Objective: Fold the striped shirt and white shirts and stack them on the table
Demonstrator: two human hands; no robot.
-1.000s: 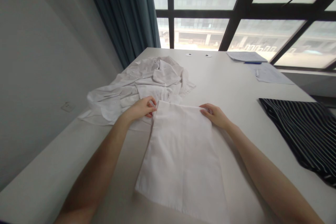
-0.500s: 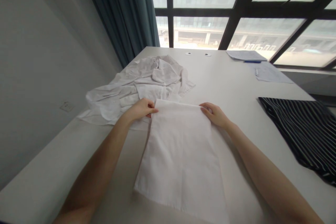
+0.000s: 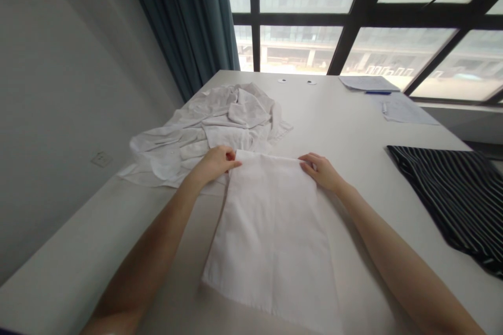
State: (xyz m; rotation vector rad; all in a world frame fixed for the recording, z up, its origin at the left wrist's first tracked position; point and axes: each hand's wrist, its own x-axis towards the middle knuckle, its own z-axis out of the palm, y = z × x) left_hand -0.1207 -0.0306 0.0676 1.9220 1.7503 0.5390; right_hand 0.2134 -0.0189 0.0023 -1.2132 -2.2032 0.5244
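A folded white cloth [image 3: 271,230] stretches between my hands, its far edge higher up in view and its near end toward me. My left hand [image 3: 220,161] pinches the far left corner between thumb and fingers. At the far right corner, my right hand [image 3: 319,170] grips the same edge, thumb on the near face. A faint crease runs down the middle of the cloth. Just beyond my left hand lies a crumpled white garment [image 3: 239,112], spread loosely over the table; its exact kind is hard to make out.
The white table [image 3: 326,115] reaches to the window. To the right lies a black striped cloth [image 3: 451,193]. Papers [image 3: 408,109] and a blue pen [image 3: 378,92] rest at the far right. A wall with a socket [image 3: 101,159] and a blue curtain [image 3: 188,21] border the left.
My left hand has shifted slightly to the right with the cloth's corner, so the far edge spans a bit less. My right hand stays nearly still.
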